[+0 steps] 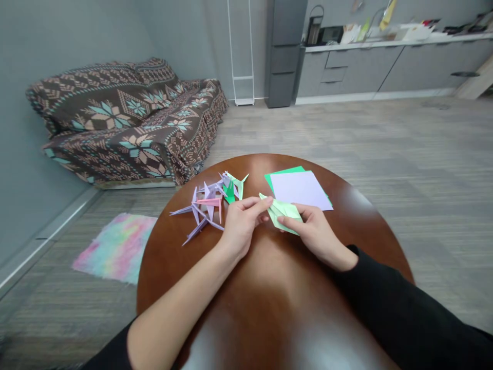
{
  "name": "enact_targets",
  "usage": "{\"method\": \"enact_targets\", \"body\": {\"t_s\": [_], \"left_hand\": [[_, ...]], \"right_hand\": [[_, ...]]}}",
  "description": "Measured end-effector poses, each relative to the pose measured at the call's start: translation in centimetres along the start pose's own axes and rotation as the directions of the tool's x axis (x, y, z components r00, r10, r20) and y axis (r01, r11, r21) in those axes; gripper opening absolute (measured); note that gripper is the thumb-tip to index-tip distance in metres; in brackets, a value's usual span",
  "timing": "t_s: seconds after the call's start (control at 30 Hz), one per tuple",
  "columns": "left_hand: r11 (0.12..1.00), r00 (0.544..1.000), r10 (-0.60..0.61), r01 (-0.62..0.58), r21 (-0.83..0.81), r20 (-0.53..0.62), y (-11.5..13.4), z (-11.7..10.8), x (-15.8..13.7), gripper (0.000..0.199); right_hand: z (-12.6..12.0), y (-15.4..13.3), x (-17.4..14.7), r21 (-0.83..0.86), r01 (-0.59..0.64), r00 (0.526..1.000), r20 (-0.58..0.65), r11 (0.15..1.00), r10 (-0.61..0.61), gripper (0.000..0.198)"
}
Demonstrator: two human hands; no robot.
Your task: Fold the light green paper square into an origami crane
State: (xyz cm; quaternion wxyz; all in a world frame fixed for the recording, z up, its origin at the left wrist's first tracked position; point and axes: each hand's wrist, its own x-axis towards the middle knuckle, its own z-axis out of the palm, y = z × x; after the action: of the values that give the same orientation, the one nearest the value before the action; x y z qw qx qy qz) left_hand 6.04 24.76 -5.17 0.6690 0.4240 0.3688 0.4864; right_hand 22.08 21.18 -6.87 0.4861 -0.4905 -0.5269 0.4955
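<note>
A pale green folded origami paper (284,211) is held over the table between both hands. My left hand (246,218) pinches its upper left corner between thumb and fingers. On the lower right side, my right hand (308,226) grips it, thumb on top and fingers mostly hidden beneath. Left of my left hand lies a pile of folded paper cranes: several purple ones (195,208), a pink one (211,202), a dark green one (229,191) and a pale green one (241,184). Behind the held paper rests a lavender sheet (298,186) on top of green paper (287,170).
Everything lies on a round brown wooden table (265,288). Beyond it stand a sofa (131,123) under a patterned cover, a grey fridge (285,56) and a kitchen counter (354,67). A fluffy pastel rug (117,246) lies on the floor at left.
</note>
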Motion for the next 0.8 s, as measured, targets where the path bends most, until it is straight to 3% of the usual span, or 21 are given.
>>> {"method": "enact_targets", "body": {"t_s": [0.3,0.4,0.57,0.67,0.8], "left_hand": [[0.976,0.994,-0.104,0.098,-0.197,-0.023,0.39,-0.16,0.25,0.016],[0.977,0.994,-0.076,0.059,-0.205,-0.077,0.71,-0.31,0.46,0.020],[0.997,0.999,-0.006,0.002,-0.076,-0.050,1.00,-0.27,0.38,0.030],[0.999,1.000,0.003,-0.004,0.045,0.023,0.65,-0.22,0.24,0.025],[0.987,0.997,0.071,-0.074,0.143,0.028,0.19,-0.55,0.46,0.019]], "right_hand": [[-0.15,0.04,0.00,-0.022,0.003,1.000,0.031,1.000,-0.002,0.023],[-0.07,0.05,-0.08,-0.026,-0.007,1.000,0.025,1.000,0.008,0.023],[0.10,0.03,0.00,0.031,-0.031,1.000,-0.002,0.999,0.031,0.026],[0.12,0.05,0.07,0.056,-0.020,1.000,0.009,0.998,0.019,0.025],[0.07,0.06,0.08,0.042,-0.009,1.000,0.019,0.999,0.008,0.025]]}}
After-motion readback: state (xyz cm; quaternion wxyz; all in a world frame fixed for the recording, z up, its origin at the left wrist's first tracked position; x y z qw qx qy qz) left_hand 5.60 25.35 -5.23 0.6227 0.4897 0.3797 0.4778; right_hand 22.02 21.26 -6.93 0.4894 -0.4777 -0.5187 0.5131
